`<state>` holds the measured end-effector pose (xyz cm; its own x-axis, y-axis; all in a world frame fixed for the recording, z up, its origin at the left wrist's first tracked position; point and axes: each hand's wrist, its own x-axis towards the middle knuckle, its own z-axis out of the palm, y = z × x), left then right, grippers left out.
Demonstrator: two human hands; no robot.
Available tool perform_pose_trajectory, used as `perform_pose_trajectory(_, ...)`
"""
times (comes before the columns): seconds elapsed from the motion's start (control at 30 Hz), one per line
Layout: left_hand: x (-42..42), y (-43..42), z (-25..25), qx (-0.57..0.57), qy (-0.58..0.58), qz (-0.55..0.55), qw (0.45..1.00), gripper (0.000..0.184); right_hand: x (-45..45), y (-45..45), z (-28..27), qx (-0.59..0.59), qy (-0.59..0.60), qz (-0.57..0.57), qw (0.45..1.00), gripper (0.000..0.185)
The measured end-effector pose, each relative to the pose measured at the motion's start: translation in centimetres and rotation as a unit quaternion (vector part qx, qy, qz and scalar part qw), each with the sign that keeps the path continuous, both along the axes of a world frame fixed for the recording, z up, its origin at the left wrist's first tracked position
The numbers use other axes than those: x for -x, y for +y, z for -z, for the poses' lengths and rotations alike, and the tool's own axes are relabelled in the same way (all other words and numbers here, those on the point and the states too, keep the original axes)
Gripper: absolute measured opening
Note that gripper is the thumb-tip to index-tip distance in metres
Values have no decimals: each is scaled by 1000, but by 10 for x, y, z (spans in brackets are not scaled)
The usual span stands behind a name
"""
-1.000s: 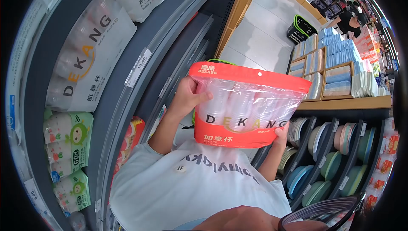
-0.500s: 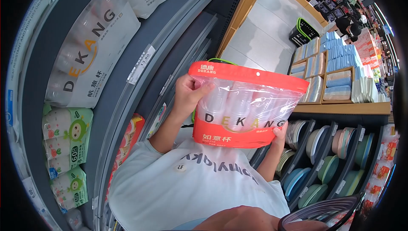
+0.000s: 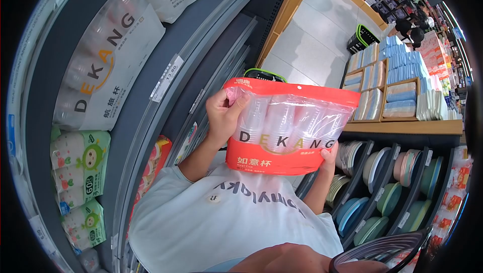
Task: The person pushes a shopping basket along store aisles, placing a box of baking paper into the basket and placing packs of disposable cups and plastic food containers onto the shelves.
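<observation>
A red and clear plastic pack of cups (image 3: 287, 127), marked DEKANG, is held up in front of my chest. My left hand (image 3: 225, 117) pinches its upper left edge, thumb on the front. At the lower right edge, my right hand (image 3: 329, 158) grips the pack with the thumb on its front; the other fingers are mostly hidden behind it. Stacks of cups show through the clear film, and the red top band tilts slightly down to the right.
A shelf (image 3: 151, 72) on the left bears a white DEKANG pack (image 3: 108, 67) and green-white packs (image 3: 80, 165). Bowls and plates (image 3: 390, 200) stand in a rack at the right, below folded towels (image 3: 400, 101). Farther off are a shopping basket (image 3: 361, 39) and a person (image 3: 410, 34).
The pack has shifted slightly left, and its top has tipped a little, with the glare on the film changed. Both hands keep hold of it. In the background, the black-and-green basket appears slightly farther right.
</observation>
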<state>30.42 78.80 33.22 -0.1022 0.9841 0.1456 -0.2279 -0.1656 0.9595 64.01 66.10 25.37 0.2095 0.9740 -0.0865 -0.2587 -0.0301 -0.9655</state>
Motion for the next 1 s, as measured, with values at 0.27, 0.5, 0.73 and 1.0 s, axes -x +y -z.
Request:
perform_pose_trajectory(0.27, 4, 6, -5, 32, -33, 37, 998, 15, 8, 2, -7, -3, -6, 4, 1000, 95)
perform_pose_trajectory(0.5, 18, 12, 2, 87, -63, 134, 985, 21, 5, 1, -1, 11, -19, -15, 1000, 94)
perform_pose_trajectory(0.73, 11, 6, 7, 57, 13, 54, 997, 19, 12, 6, -9, 8, -30, -17, 999, 91)
perform_pose_trajectory(1.0, 10, 13, 12, -35, 204, -9, 978, 19, 14, 7, -11, 9, -55, 2, 998, 88)
